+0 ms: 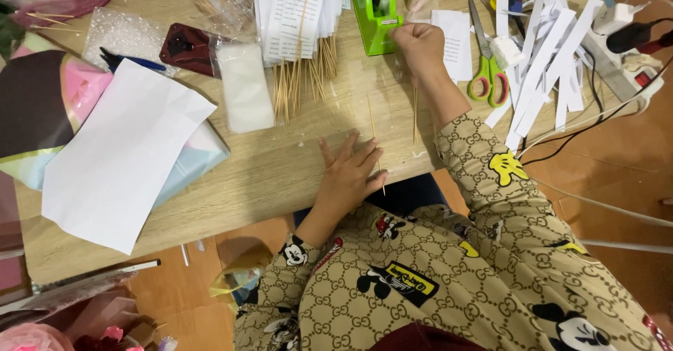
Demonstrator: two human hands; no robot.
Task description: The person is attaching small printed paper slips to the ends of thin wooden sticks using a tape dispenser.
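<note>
The left hand lies flat, fingers spread, pinning a thin wooden skewer to the wooden table so it cannot roll. The right hand, beyond the skewer, pinches closed at the green tape dispenser, apparently on the tape end.

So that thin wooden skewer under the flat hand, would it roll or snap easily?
Probably both. The skewer looks round and very thin, so it could roll; the left hand lies flat on it. It seems light, stiff yet snappable. The right hand is at the green tape dispenser.
</note>
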